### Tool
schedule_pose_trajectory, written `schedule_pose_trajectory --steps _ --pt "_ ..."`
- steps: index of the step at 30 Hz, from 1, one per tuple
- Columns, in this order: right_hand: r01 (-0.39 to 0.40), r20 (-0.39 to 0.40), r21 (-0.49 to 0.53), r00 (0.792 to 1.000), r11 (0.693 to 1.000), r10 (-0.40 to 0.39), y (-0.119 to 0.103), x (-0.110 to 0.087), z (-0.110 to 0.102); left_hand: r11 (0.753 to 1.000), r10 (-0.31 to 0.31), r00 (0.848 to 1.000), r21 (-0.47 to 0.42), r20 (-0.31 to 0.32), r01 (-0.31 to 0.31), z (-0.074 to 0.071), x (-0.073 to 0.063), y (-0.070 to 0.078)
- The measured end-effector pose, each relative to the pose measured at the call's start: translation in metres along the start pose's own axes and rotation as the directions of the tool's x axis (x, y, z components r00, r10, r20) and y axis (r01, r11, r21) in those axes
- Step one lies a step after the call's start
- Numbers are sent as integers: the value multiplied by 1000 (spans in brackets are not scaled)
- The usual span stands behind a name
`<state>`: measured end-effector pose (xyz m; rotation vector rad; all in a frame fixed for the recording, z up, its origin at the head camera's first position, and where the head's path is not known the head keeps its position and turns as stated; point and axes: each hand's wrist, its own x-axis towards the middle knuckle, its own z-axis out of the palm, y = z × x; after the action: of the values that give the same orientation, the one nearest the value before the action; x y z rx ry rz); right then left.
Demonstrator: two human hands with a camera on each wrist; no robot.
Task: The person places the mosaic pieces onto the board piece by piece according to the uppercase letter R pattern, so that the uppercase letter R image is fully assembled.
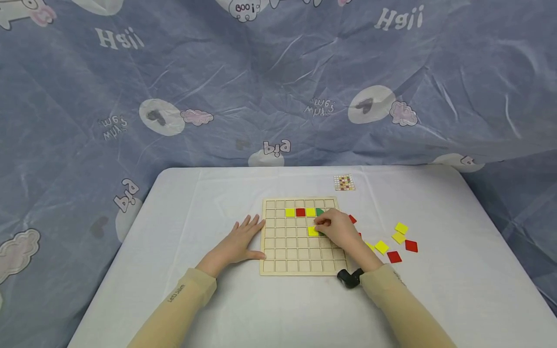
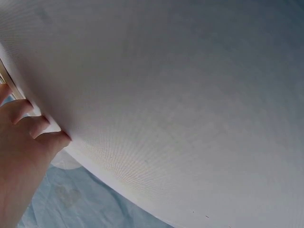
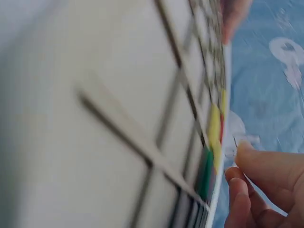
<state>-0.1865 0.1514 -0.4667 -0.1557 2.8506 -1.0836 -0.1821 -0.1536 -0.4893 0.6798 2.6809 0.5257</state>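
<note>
Covering part of board [image 1: 280, 243]: right hand [image 1: 338, 227]; fingertip hold unclear.

A wooden grid board [image 1: 280, 254] lies flat against the left hand [image 1: 235, 245], a yellow square tile [image 1: 312, 232] at the right hand [image 1: 338, 228].

Place: screened-off tabletop setup, room type unclear | white table [image 1: 235, 314] | cartoon-printed blue-grey drape [image 1: 261, 82] behind

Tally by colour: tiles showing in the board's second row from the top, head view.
Yellow tiles: 2
Red tile: 1
Green tile: 1, partly hidden
Total: 4 showing; the right hand blocks the row's right end, so anything behind it is uncounted.
</note>
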Motion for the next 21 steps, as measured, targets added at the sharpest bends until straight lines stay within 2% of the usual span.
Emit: schedule_pose_trajectory --steps 4,11,16,21 --pt "-36 -39 20 999 999 37 12 2 -19 1000 -6 1000 1 4 6 0 0 0" --pt "-181 -50 52 982 982 183 46 7 -46 1000 1 1000 0 3 -1 0 0 0" --pt "-268 -18 45 963 962 269 63 8 -51 1000 -1 1000 -4 3 1 0 0 0" --pt "-307 16 18 952 952 306 69 8 -49 1000 -6 1000 -3 0 6 0 0 0"
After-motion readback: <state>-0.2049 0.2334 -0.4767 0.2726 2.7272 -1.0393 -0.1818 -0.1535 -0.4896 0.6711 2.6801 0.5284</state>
